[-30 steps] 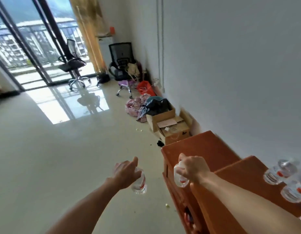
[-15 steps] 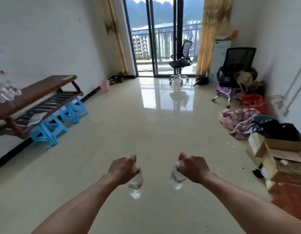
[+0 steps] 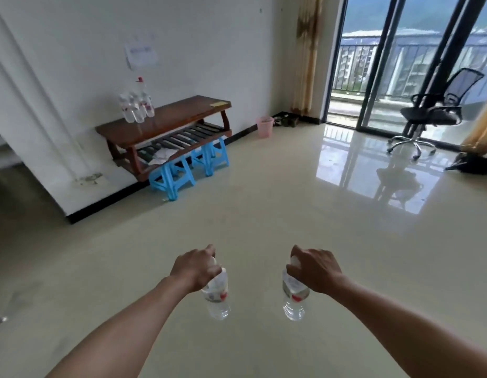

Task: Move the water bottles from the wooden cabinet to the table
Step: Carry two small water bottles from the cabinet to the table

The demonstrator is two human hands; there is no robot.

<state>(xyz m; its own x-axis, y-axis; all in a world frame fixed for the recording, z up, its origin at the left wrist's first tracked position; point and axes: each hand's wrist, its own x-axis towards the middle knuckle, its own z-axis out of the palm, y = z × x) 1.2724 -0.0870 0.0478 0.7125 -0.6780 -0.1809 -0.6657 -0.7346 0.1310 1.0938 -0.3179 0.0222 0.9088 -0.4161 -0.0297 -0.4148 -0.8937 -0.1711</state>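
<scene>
Left hand (image 3: 194, 270): fingers curled round the top of the left water bottle (image 3: 217, 298), which hangs below the fist.
Right hand (image 3: 314, 270): the same closed grip on the right water bottle (image 3: 294, 301).
Held bottles: clear plastic, red-and-white labels, carried above the floor, well apart from the table (image 3: 182, 115).
Table: dark wood, against the white wall.
Bottles on table (image 3: 136, 107): a cluster standing upright at its left end.

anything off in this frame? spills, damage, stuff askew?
Nothing spilled: left hand and right hand hold the left bottle and right bottle upright by their tops. Oddities: stained patch at the wall base, loose paper on the table's lower shelf.
</scene>
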